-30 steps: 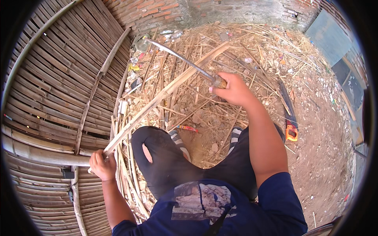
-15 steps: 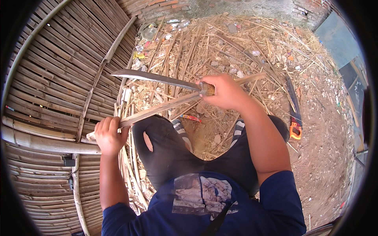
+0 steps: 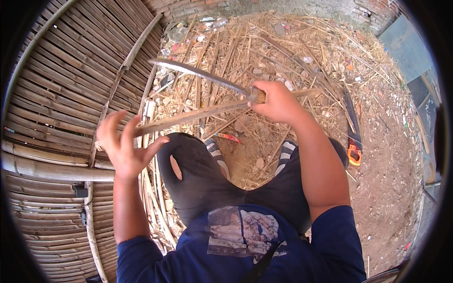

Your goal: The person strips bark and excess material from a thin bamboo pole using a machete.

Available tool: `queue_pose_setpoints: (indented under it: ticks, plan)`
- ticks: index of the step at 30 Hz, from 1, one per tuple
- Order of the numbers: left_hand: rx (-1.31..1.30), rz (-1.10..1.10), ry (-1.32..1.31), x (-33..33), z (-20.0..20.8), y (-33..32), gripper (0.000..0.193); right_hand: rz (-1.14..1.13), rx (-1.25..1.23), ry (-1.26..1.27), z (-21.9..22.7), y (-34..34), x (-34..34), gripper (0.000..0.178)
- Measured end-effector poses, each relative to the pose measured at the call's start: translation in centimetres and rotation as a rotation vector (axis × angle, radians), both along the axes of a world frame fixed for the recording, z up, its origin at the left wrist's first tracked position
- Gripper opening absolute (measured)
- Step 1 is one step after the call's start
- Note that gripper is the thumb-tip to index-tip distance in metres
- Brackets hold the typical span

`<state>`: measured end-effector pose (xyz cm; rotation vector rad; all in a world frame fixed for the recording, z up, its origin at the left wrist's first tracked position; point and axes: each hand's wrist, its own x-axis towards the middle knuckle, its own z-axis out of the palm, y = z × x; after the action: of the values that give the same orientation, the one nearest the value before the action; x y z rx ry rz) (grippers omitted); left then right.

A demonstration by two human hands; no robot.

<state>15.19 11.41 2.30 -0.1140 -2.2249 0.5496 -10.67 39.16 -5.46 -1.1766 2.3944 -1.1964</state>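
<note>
My right hand [image 3: 277, 100] is closed round the wooden handle of a machete [image 3: 203, 74]. Its long blade points to the upper left, tip near the bamboo wall. Beneath the blade runs a long split bamboo strip [image 3: 198, 114], slanting from my left hand up to the right, past my right hand. My left hand [image 3: 120, 144] has its fingers spread, and the strip's left end lies behind or against the palm. Whether the right fingers also touch the strip is hidden.
A slatted bamboo wall [image 3: 56, 94] stands close on the left. A handsaw with an orange handle [image 3: 354, 154] lies on the ground at right. Bamboo offcuts, straw and stones litter the ground ahead, up to a brick wall [image 3: 264, 8]. A red wrapper [image 3: 227, 137] lies between my feet.
My left hand has opened its fingers from round the bamboo strip and shifted slightly left and up. The machete has moved a little right, its blade tilting more steeply.
</note>
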Motion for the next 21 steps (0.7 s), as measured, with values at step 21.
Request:
queue_pose_setpoints:
  ticks: [21]
  plan:
    - [1.818,-1.424,0.24,-8.9,5.8,-5.1,0.061,-0.026,-0.169,-0.28,-4.3,-8.7,-0.8,0.032]
